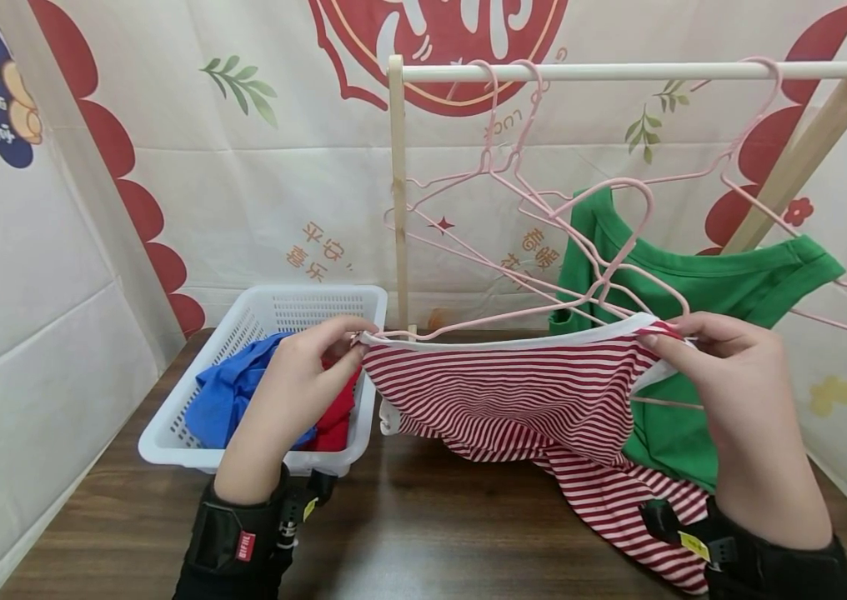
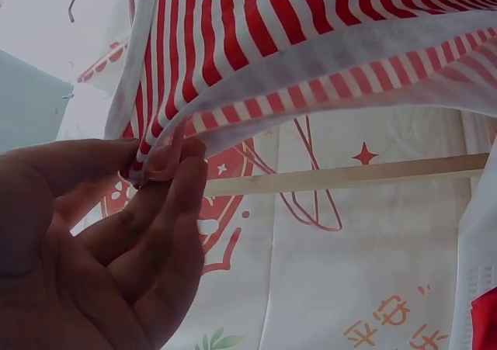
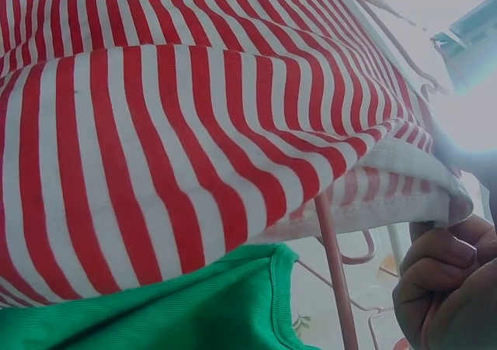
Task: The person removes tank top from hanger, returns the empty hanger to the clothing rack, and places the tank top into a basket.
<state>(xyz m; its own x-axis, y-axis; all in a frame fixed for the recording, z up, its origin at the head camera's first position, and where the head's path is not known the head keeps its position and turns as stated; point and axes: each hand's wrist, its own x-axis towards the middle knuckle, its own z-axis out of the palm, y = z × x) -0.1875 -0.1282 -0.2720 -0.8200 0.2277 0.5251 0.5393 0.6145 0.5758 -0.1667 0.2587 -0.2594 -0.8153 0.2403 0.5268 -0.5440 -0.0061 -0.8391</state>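
Observation:
A red-and-white striped top (image 1: pixel 498 383) with white trim is stretched between both hands over the table. My left hand (image 1: pixel 303 375) pinches one upper corner; in the left wrist view, its thumb and fingers grip the striped cloth (image 2: pixel 225 32) together with a pink hanger end. At the opposite corner, my right hand (image 1: pixel 742 375) pinches the trim between thumb and fingers. The pink hanger (image 1: pixel 622 182) has its hook rising above the neckline, with part of its frame hidden by the cloth. In the right wrist view, curled fingers (image 3: pixel 443 261) sit at the white edge.
Behind the top stands a rack with a white rail (image 1: pixel 618 72), from which several pink hangers hang. A green tank top (image 1: pixel 716 287) hangs at right. On the left, a white basket (image 1: pixel 161 450) holds blue cloth (image 1: pixel 224 400) and red cloth (image 1: pixel 337 421) on the wooden table (image 1: pixel 423 533).

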